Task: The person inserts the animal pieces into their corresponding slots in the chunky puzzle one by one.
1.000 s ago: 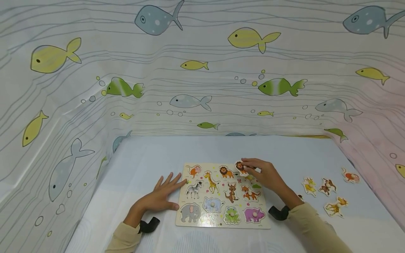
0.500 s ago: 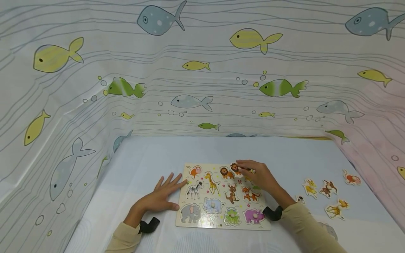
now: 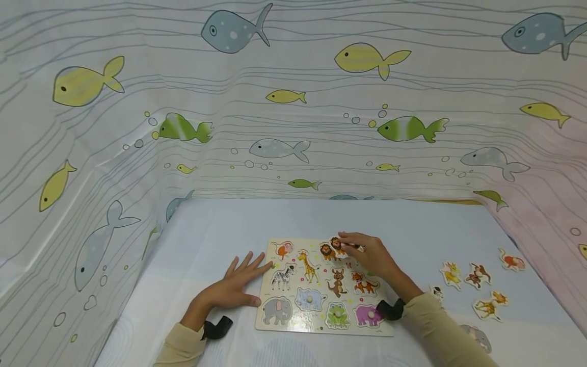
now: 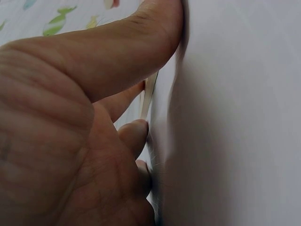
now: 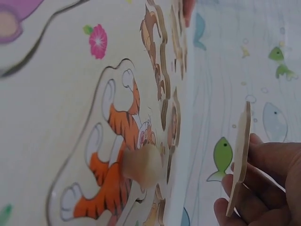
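A wooden animal puzzle board lies flat on the table, with printed animals and several pieces seated in it. My right hand pinches a lion piece just over the board's top edge, partly covering the printed lion. In the right wrist view the lion piece is seen edge-on between the fingers, apart from the board; a tiger piece with a round knob sits close by. My left hand is spread flat at the board's left edge, its fingertips and thumb touching or nearly touching it.
Loose pieces lie at the right: a monkey, a yellow animal, a brown animal, a giraffe, an elephant partly behind the sleeve, and a black-and-white piece. Fish-patterned cloth surrounds the table.
My right hand has moved left with the lion piece, from right of the printed lion to partly over it. The left hand stays in place.
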`<state>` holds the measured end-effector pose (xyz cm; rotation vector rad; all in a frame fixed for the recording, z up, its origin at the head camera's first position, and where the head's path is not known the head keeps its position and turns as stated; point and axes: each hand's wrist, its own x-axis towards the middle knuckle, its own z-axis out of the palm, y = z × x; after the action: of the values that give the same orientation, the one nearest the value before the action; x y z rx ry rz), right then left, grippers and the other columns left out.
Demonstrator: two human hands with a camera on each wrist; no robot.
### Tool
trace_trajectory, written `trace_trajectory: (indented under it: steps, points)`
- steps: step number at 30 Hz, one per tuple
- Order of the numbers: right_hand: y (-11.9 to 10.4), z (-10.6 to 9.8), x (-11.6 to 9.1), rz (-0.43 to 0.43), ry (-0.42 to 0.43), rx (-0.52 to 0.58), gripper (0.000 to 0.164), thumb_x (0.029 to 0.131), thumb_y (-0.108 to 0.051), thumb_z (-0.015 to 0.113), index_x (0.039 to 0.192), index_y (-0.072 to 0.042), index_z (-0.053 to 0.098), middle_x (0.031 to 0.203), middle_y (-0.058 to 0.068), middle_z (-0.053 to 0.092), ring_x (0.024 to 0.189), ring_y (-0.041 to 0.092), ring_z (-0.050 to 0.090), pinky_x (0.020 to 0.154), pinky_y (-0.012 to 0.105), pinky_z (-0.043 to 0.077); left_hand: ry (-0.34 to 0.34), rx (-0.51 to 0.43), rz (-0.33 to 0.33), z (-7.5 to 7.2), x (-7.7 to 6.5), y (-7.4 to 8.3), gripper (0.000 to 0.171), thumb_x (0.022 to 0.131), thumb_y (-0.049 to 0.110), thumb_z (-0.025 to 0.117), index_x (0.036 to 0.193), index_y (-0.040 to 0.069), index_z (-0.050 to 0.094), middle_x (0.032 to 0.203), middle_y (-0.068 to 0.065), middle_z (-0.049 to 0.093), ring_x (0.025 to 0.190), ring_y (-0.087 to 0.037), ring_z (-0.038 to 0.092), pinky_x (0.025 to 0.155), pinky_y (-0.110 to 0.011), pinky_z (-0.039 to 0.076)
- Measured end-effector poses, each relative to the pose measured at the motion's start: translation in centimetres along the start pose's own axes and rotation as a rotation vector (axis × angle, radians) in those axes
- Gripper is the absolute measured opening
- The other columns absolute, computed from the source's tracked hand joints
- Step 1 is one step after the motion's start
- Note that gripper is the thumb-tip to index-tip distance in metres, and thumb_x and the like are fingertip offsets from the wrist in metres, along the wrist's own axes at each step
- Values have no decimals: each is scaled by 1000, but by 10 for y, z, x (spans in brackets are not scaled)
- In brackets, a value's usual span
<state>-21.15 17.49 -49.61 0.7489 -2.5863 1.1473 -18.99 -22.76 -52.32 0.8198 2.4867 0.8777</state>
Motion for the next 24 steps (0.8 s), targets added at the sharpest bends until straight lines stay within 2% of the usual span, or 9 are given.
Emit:
trace_trajectory:
  steps: [16,24]
  points:
    - [0,11,5,60,-34,3,29,93,-14,70,120,-8,73,132,9,67,86,14,70,63,21,53,0,6,6,-1,-1,3,94,80,43,77,158,21,30,169,-13,9,154,-44,-8,119,-65,-15]
    - [4,18,6,99,-38,-12,27,93,-13,69,119,-9,73,132,10,68,83,11,68,56,21,49,5,3,12,-2,-1,3,95,79,44,77,158,21,30,169,-13,9,154,-44,-7,118,-66,-15]
